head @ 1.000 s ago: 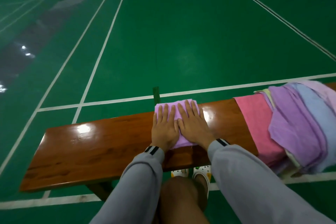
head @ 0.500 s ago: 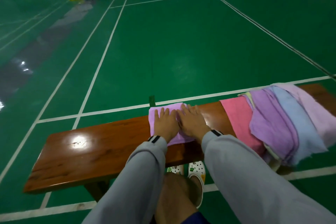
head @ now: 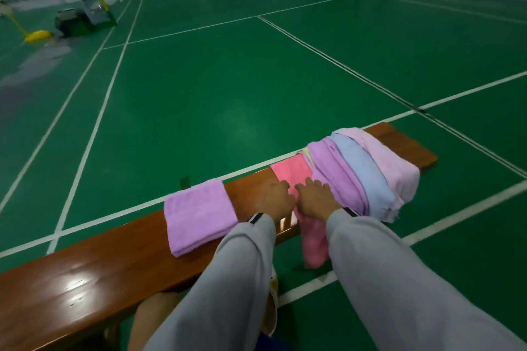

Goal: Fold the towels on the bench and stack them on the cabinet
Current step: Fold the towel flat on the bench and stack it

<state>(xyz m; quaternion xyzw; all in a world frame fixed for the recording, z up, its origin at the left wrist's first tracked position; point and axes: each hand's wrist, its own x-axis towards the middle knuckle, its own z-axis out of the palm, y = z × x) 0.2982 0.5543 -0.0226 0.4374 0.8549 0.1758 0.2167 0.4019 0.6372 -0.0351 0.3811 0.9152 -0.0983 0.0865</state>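
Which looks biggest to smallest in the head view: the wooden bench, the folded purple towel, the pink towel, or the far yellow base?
1. wooden bench
2. folded purple towel
3. pink towel, partly covered, so its true size is unsure
4. yellow base, small-looking partly because it is far off

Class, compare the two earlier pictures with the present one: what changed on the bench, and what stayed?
The left hand and right hand let go of the folded purple towel and moved right to the pink towel; a grip isn't clear. That towel stays on the bench, the towel pile too.
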